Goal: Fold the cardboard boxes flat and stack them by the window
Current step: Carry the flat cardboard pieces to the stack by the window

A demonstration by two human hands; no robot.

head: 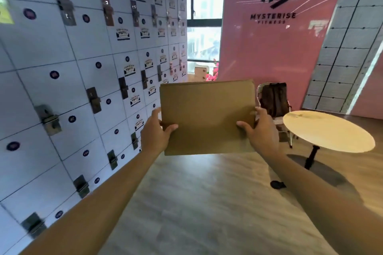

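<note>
Both bare forearms reach forward from the near edge, and between them a flattened cardboard box (207, 117) is held up in the air, roughly level, above the grey wood-look floor (207, 203). At the box's left edge the left hand (156, 132) grips it, thumb curled over the top face and fingers hidden beneath. At the right edge the right hand (260, 130) grips it the same way, thumb on top and fingertips wrapped round the side. Layered edges along the far side of the cardboard suggest more than one sheet, though how many cannot be told.

On the left runs a wall of pale lockers (83, 68), their doors closed, with metal hasps and round dark stickers; what they hold is out of sight. Far ahead, past the end of the lockers, is the window (204, 27), bright with daylight. Below it stands a light wooden box-like unit (200, 71), its contents not visible, and just right of it some pink flowers (213, 73).

Right of the window rises a pink panel (269, 47) printed with a dark logo and the words MYSTERISE FITNESS. At its foot is a chair (275, 105) with a dark bag on the seat, and near that, further right, a round white table (327, 130) on a black pedestal. A small dark object (277, 184) lies on the floor near the table's base.
</note>
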